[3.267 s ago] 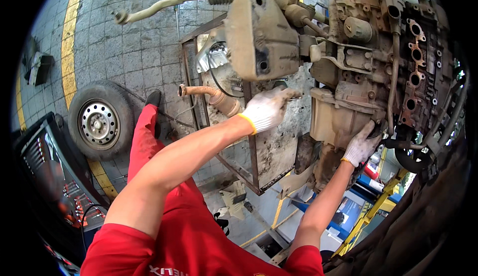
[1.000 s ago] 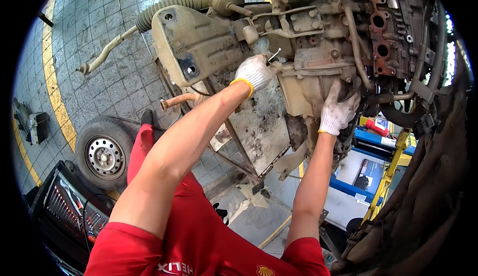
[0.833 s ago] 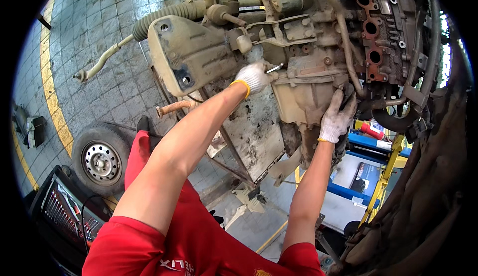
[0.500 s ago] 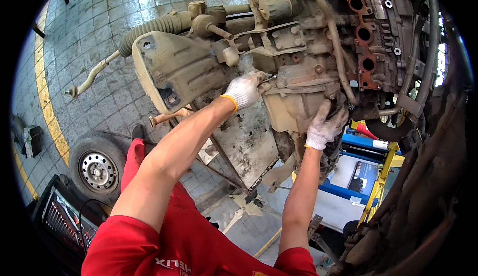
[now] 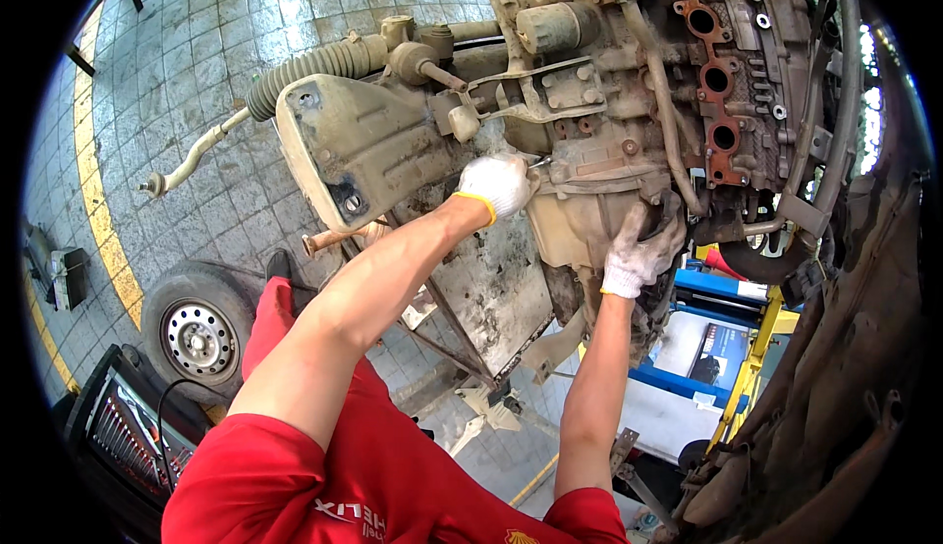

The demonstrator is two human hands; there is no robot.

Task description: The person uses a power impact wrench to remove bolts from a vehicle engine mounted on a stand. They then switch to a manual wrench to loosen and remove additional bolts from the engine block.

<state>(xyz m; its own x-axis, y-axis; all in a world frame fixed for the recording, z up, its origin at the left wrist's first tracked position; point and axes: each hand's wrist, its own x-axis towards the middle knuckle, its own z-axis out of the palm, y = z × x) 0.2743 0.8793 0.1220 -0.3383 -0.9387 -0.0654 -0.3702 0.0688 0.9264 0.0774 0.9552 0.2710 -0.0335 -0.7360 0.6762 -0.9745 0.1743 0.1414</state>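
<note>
My left hand (image 5: 497, 187), in a white knit glove with a yellow cuff, is closed round a thin metal tool (image 5: 540, 162). Only a short bright end of it shows past the fingers, so its exact kind is hidden. That end reaches the flange edge of a dusty gearbox housing (image 5: 575, 225) on a large engine. Lower right, my right hand (image 5: 640, 252), in a soiled glove, rests against the housing's side with thumb and fingers apart. Beyond the left hand, a ribbed metal bracket (image 5: 560, 89) is bolted to the engine.
A dirty subframe (image 5: 373, 151) with a ribbed boot (image 5: 314, 75) lies at left. Rusty exhaust ports (image 5: 717, 81) line the engine at right. A wheel (image 5: 199, 333) and a tool case (image 5: 128, 426) stand on the tiled floor, lower left. Blue and yellow lift frames (image 5: 751, 367) stand lower right.
My left hand has rolled slightly at the wrist, showing more of its back, while still at the flange. The right hand keeps its place. The whole view has shifted a little.
</note>
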